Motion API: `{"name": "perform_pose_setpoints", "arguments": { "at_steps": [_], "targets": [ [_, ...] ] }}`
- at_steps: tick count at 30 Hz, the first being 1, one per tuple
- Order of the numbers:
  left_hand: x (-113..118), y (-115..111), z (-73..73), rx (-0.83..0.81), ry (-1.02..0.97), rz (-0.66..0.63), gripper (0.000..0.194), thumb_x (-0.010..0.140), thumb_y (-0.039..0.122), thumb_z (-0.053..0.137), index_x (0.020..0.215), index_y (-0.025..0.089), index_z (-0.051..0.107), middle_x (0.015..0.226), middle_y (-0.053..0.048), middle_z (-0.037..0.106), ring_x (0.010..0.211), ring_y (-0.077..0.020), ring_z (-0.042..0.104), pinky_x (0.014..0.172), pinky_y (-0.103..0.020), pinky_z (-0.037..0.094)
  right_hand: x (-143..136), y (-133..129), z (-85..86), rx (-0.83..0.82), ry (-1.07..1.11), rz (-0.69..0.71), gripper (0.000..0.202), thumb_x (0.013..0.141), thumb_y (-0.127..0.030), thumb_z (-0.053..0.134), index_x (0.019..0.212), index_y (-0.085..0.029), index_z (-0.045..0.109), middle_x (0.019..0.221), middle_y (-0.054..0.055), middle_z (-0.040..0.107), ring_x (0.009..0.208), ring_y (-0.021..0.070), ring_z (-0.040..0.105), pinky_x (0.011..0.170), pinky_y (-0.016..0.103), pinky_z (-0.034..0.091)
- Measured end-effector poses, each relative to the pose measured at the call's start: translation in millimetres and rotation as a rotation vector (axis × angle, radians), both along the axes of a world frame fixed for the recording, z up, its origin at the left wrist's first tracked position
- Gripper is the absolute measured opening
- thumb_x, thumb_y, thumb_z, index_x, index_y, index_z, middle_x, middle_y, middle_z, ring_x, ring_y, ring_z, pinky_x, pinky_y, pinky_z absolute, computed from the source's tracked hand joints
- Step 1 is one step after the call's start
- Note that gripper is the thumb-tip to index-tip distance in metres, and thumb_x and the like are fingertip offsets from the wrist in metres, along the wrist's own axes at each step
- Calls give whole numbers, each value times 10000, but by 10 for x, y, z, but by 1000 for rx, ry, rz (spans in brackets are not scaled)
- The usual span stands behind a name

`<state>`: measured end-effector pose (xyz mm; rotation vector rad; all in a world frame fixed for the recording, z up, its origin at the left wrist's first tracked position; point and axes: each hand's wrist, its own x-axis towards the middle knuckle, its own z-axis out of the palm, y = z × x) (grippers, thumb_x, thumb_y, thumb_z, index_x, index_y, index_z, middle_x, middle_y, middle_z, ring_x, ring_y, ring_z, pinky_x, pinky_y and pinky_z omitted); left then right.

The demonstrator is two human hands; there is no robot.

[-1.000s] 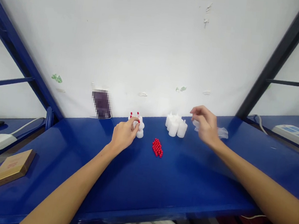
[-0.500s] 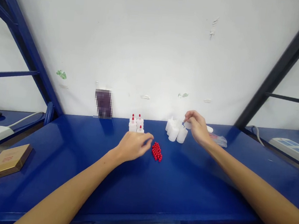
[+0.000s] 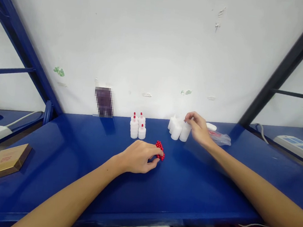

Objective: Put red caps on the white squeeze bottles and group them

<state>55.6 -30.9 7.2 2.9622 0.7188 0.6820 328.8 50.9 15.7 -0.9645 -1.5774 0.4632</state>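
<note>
Over the near edge of a cluster of small red caps (image 3: 159,145), my left hand (image 3: 143,157) has its thumb and index finger closing at the caps. Whether a cap is between those fingertips is too small to tell. My right hand (image 3: 197,127) pinches the top of a white bottle (image 3: 184,132) at the right end of a group of uncapped white bottles (image 3: 176,130). Behind my left hand stand several white bottles with red caps (image 3: 134,129), upright and close together.
A gold box (image 3: 4,163) lies at the left of the blue table (image 3: 79,178). A plastic bag (image 3: 221,139) and a white oval item (image 3: 211,126) lie beyond my right wrist. Power strips (image 3: 299,150) sit at the sides. A white wall stands behind.
My left hand has moved right and down from beside the capped bottles to the red caps. My right hand's fingers have come down to the bottle top, and that bottle now stands upright.
</note>
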Motion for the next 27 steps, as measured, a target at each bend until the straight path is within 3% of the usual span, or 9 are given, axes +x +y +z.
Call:
{"name": "perform_pose_setpoints", "arguments": {
  "at_steps": [9,14,19,22,27],
  "targets": [
    [11,14,-34,-44,73,-3,251,904,152,520,1113,211,645,984,-2,741,709,-113,661,630,-222,434,-17,-28,-82,-4,-44,-42,106,734,-208,473,785,-195,565,741,-3,543,705,168,481,664,298,357],
    [-1,41,-55,-41,79,-9,245,940,164,502,1132,216,645,1026,-4,742,798,-133,685,684,-224,449,-48,-198,-89,-28,52,-45,127,705,-174,446,721,-204,569,657,-5,536,679,178,511,673,311,382],
    [13,50,-63,-31,97,-10,195,956,199,515,1080,220,664,995,-4,737,798,-133,683,662,-226,441,-309,-521,-46,-146,205,221,91,683,-159,497,724,-195,570,648,-7,556,618,158,525,631,299,417],
    [31,51,-63,-33,110,-14,177,962,204,513,1050,216,666,967,1,732,779,-130,674,642,-230,425,-446,-669,-23,-264,158,371,89,697,-173,505,745,-183,580,632,7,603,588,162,547,588,296,422],
    [36,57,-73,-90,93,-10,144,953,199,532,1009,211,664,975,12,731,792,-128,663,663,-224,417,-454,-667,-86,-392,214,474,92,725,-194,512,774,-173,588,559,6,618,515,155,540,519,272,403]
  ]
}}
